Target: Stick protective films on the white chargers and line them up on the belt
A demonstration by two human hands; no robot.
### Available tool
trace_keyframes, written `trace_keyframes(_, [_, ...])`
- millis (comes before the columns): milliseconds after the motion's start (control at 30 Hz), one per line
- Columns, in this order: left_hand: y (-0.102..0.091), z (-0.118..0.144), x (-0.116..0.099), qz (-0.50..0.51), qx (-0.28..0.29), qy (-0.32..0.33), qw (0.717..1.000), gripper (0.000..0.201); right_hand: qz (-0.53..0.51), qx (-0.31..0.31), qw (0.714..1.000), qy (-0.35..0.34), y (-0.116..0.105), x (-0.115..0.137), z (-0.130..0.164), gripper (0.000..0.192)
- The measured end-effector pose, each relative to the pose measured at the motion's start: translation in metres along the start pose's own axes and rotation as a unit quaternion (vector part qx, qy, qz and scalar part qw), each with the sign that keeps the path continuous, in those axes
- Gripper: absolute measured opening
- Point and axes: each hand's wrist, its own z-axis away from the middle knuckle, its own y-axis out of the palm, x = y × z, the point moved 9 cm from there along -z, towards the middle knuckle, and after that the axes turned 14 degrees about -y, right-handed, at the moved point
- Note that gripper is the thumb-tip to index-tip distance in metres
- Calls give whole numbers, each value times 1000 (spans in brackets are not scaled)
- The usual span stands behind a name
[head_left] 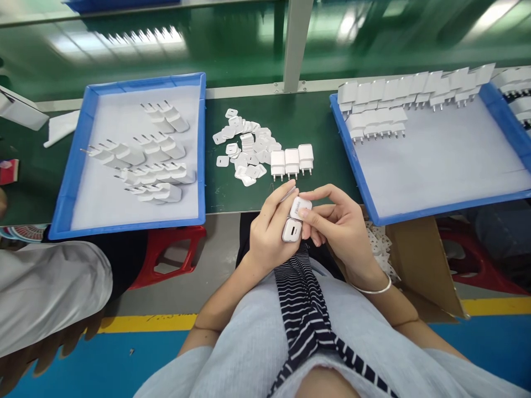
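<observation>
Counter: green work counter [257,105] with a conveyor behind it; the pile of white stickers [244,146] sits at its middle, within easy reach.
Left hand: the left hand [269,235] wraps a white charger [291,229], port face up, steadying it.
Right hand: the right hand [338,226] pinches a sticker [299,208] just above that face.
Beside pile: three chargers [292,162] stand just right of it; blue trays [199,143] flank it, apparently keeping batches apart.

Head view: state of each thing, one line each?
left hand: shut on white charger, port end toward camera
white charger: held in both hands
right hand: pinching small white label at charger's top
small white label: on the charger, under the fingertips
three chargers: upright on prongs, side by side
label pile: loose heap
left tray: chargers lying down
right tray: chargers upright in rows at back
</observation>
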Motion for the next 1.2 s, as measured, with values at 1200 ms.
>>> trace_keyframes(1200, [25, -3, 56, 425, 248, -324, 808, 56, 12, 61, 997, -53, -13, -9, -32, 27])
